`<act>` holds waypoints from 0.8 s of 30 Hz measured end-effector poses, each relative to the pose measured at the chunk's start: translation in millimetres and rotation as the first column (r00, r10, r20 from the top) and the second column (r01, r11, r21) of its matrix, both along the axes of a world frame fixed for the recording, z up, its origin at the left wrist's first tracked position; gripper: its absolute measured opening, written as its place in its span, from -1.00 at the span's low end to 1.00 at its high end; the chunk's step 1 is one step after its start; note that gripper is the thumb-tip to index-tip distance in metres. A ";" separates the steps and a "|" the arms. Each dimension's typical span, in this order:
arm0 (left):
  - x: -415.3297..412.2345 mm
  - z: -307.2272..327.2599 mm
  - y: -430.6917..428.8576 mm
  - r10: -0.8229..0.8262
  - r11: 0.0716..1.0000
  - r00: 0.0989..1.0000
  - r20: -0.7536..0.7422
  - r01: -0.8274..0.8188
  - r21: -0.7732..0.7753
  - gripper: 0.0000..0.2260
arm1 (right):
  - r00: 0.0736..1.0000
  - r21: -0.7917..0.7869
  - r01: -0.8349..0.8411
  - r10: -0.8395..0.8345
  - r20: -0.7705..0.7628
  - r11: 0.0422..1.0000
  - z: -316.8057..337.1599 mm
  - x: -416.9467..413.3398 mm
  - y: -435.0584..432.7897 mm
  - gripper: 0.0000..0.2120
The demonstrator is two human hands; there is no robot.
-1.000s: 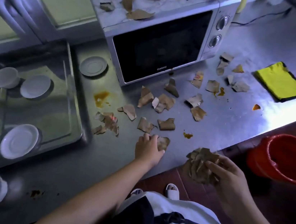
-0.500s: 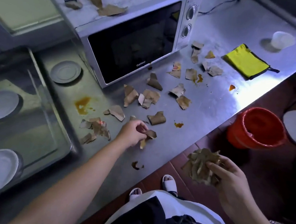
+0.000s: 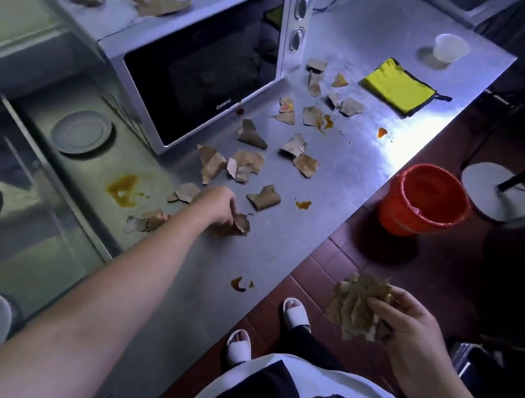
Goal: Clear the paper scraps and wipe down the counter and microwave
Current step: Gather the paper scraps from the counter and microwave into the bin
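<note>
Nearest us, past the edge of the surface (image 3: 280, 254), our right grip (image 3: 406, 329) is curled round a wad (image 3: 355, 308) of paper scraps, while our left grip (image 3: 220, 205) is clamped on one scrap (image 3: 241, 224) lying on the steel. Beyond it loose scraps (image 3: 249, 163) lie among orange stains (image 3: 122, 188) before the microwave (image 3: 205, 67), torn pieces (image 3: 161, 5) sit on its top, and a yellow cloth (image 3: 399, 86) lies farther right.
</note>
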State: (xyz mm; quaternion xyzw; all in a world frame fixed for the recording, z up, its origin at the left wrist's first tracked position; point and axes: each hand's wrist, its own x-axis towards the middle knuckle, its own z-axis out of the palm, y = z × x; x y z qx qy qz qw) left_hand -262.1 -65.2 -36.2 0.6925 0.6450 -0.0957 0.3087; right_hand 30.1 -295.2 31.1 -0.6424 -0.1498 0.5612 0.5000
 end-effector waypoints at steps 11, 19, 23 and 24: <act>63.7 -4.1 12.4 0.133 0.981 0.954 0.268 -0.164 0.099 -0.85 | 0.991 0.018 0.085 -0.083 -0.108 0.996 -6.1 17.1 -0.1 -0.80; 94.6 -10.6 21.8 0.190 0.971 0.975 0.119 -0.205 0.123 -0.86 | 0.992 0.029 -0.002 0.006 -0.128 1.000 -13.2 91.1 63.5 -0.78; 116.6 2.6 34.2 0.293 0.941 0.900 0.323 -0.331 0.069 -0.79 | 0.985 0.003 -0.046 0.046 -0.169 0.999 -15.6 139.6 101.5 -0.77; 128.2 6.2 39.4 0.324 0.927 0.870 0.371 -0.370 0.058 -0.77 | 0.985 0.003 -0.050 0.050 -0.166 0.999 -15.2 152.3 111.3 -0.78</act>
